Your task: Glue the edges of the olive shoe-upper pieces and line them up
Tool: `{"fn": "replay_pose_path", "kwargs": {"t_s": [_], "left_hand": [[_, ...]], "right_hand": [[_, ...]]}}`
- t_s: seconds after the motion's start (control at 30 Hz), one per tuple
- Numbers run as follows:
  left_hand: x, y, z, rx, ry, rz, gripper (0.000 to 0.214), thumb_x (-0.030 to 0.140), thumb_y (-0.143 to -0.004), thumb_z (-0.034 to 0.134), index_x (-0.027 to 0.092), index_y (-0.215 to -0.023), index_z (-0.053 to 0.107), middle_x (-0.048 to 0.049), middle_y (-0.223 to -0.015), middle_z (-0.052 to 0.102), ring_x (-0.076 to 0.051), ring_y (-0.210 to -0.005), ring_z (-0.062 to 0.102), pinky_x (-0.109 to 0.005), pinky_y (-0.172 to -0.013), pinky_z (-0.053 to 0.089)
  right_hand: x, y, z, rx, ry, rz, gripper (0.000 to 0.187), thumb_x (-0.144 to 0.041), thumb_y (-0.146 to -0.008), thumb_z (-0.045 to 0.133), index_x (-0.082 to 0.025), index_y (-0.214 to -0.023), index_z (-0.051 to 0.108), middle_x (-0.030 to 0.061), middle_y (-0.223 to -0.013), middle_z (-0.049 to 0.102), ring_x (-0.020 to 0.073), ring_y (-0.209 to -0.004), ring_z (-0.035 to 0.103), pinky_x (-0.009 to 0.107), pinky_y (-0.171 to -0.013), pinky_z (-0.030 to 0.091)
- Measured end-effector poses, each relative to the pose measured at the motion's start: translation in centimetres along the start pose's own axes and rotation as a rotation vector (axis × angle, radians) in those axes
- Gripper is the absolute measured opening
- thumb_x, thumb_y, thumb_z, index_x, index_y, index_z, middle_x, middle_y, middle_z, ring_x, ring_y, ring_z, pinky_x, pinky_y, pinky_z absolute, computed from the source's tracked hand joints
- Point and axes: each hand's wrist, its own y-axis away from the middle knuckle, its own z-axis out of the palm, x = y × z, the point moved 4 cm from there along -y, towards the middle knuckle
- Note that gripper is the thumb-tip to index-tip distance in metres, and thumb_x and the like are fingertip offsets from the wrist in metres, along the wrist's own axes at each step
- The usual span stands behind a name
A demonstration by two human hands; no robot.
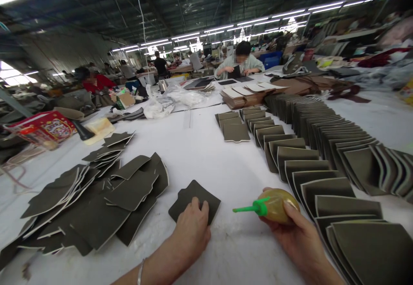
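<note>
My right hand [290, 229] is wrapped round a squeeze bottle [280, 206] of amber liquid, probably glue, its thin green nozzle pointing left. With bent fingers, my left hand [193, 224] holds a small dark olive panel [192, 198] down on the white table; the thumb is hidden. The panel has pale edges and a notched far side. To its left lies a loose heap of similar panels [97, 207], overlapping at various angles. On the right, a long row of folded olive pieces [303, 156] runs away from me, leaning on one another.
Another row of dark pieces [322, 121] stands farther right. Brown stacks [245, 97] with pale sheets lie behind. Clear plastic bags [174, 100], a block with a black-handled tool [93, 131] and a red bag [48, 125] lie toward the left. A co-worker [240, 63] sits across the table.
</note>
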Motion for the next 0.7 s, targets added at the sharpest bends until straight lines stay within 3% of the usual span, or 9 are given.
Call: {"fn": "replay_pose_path", "kwargs": {"t_s": [0.27,0.47,0.6,0.7], "left_hand": [[0.1,-0.5,0.1,-0.026,-0.028,-0.003,0.054,0.013,-0.075,0.054,0.009,-0.128,0.049,-0.0166,-0.115,0.052,-0.028,-0.098,0.059,-0.039,-0.083,0.05],[0.9,-0.6,0.7,0.028,-0.042,-0.026,0.046,0.01,-0.07,0.053,0.008,-0.116,0.055,-0.0176,-0.11,0.054,-0.03,-0.097,0.058,-0.04,-0.079,0.05],[1.3,-1.2,0.6,0.062,-0.076,-0.011,0.055,0.008,-0.072,0.048,0.004,-0.127,0.048,-0.0213,-0.111,0.055,-0.03,-0.095,0.059,-0.04,-0.076,0.05],[0.3,-1.7,-0.2,0.064,-0.067,0.022,0.053,0.009,-0.075,0.044,0.008,-0.128,0.05,-0.0186,-0.108,0.059,-0.029,-0.088,0.062,-0.04,-0.075,0.049]], "right_hand": [[0.4,-0.4,0.3,-0.019,0.04,-0.003,0.04,-0.037,-0.06,0.081,-0.023,-0.097,0.075,0.0101,-0.102,0.071,0.0278,-0.084,0.067,0.034,-0.064,0.059],[0.2,-0.2,0.3,-0.021,0.072,-0.019,0.04,-0.038,-0.06,0.081,-0.023,-0.097,0.075,0.0103,-0.101,0.071,0.0295,-0.085,0.066,0.036,-0.063,0.059],[0.3,-0.1,0.0,-0.02,0.121,-0.053,0.043,-0.04,-0.06,0.081,-0.024,-0.098,0.073,0.0088,-0.103,0.07,0.03,-0.088,0.065,0.037,-0.066,0.058],[0.3,0.0,0.0,-0.039,0.206,-0.127,0.049,-0.042,-0.061,0.081,-0.026,-0.106,0.067,0.0063,-0.099,0.069,0.0272,-0.088,0.063,0.035,-0.07,0.057]]}}
